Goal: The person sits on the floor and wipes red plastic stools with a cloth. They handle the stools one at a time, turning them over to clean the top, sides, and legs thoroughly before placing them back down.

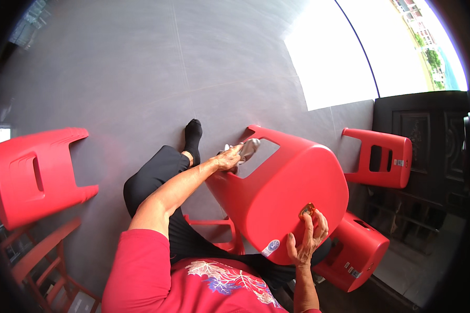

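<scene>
Red plastic stool (292, 182) lay tipped by the black-trousered lap (196, 237), legs pointing forward-left. Left hand (227, 158) clutched grey-brown cloth (249, 149) at the leg end; right hand (309, 241) touched the seat hole (310, 206), clamping unclear.

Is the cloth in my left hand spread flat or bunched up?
Bunched up: the cloth is crumpled in your left hand, by the nearest red stool.

1 red stool (16, 182) left, near reddish chair (42, 252); 2 stools (401, 175) right, by dark door (438, 135).
</scene>
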`<state>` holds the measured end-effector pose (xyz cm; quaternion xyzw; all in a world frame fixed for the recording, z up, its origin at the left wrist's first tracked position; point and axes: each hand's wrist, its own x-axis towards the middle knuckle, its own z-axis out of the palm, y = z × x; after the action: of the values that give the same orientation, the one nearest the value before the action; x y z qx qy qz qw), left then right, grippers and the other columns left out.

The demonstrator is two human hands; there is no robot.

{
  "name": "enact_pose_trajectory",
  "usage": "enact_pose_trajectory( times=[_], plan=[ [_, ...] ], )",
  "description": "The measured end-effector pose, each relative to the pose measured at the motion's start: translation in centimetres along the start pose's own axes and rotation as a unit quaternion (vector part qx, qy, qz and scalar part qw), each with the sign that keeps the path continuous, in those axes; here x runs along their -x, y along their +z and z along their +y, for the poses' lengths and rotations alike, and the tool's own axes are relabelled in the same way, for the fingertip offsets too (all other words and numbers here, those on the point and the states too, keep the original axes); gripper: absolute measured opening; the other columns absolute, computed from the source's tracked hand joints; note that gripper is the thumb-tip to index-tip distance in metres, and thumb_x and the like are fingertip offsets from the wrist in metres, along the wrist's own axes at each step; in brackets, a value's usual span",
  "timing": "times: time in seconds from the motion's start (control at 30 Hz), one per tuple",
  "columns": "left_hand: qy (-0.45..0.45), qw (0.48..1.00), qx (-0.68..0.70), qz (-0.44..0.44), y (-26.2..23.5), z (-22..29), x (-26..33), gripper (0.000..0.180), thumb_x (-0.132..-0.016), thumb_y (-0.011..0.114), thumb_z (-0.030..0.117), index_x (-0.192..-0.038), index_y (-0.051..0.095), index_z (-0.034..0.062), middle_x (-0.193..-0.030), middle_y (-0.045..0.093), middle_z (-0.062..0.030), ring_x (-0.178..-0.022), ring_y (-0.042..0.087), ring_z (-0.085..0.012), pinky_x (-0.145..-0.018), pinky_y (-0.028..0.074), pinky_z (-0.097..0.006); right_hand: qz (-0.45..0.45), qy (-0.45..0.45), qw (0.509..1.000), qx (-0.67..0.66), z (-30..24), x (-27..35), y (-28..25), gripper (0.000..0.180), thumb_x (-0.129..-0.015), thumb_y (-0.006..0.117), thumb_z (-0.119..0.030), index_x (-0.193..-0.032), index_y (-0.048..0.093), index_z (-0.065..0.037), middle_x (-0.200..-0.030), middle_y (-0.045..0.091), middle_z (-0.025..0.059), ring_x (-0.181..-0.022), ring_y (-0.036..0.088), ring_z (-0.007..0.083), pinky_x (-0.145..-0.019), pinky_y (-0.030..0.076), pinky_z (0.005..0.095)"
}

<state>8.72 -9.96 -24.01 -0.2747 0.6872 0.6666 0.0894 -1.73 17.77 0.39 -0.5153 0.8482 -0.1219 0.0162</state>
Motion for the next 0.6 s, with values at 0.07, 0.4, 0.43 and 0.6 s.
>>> enact_pose_trajectory(
  times=[0.07,0.4,0.43,0.6],
  plan=[
    [-0.053,0.998,0.02,-0.024,-0.8,-0.2,2.4,0.064,-0.09,0.043,0.033,-0.146,0.026,0.0071,-0.123,0.055,-0.0238,-0.108,0.057,-0.0349,-0.088,0.047,-0.04,0.0,-0.007,1.0,-0.004,0.1,0.1,0.0,0.059,-0.071,0.064,-0.031,-0.124,0.053,-0.006,-0.136,0.041,0.0193,-0.125,0.036,0.0372,-0.105,0.024,0.0481],
    [-0.087,0.917,0.357,0.153,4.1,0.8,9.3,0.029,-0.092,0.042,0.013,-0.115,0.056,0.0056,-0.11,0.059,-0.0053,-0.102,0.056,-0.0159,-0.089,0.044,-0.031,0.023,-0.025,0.999,-0.01,0.5,0.2,0.4,0.061,-0.068,0.066,-0.027,-0.124,0.053,-0.008,-0.135,0.043,0.0165,-0.126,0.037,0.0344,-0.104,0.026,0.0463],
    [-0.012,0.921,0.355,0.16,4.8,2.9,11.2,0.03,-0.095,0.039,0.014,-0.12,0.053,0.0049,-0.113,0.057,-0.0045,-0.105,0.054,-0.0144,-0.092,0.042,-0.029,0.024,-0.03,0.999,-0.012,0.4,0.2,0.3,0.061,-0.068,0.066,-0.027,-0.124,0.054,-0.008,-0.135,0.043,0.0163,-0.126,0.037,0.0341,-0.103,0.026,0.0462],
    [0.227,0.916,0.22,0.247,8.3,11.4,17.8,0.049,-0.098,0.044,0.025,-0.142,0.035,0.0042,-0.146,0.033,-0.0162,-0.136,0.031,-0.0288,-0.113,0.02,-0.039,0.022,-0.036,0.999,-0.004,0.1,0.2,0.2,0.058,-0.071,0.063,-0.023,-0.125,0.053,-0.005,-0.136,0.043,0.0155,-0.128,0.038,0.0322,-0.104,0.026,0.0449]
  ],
)
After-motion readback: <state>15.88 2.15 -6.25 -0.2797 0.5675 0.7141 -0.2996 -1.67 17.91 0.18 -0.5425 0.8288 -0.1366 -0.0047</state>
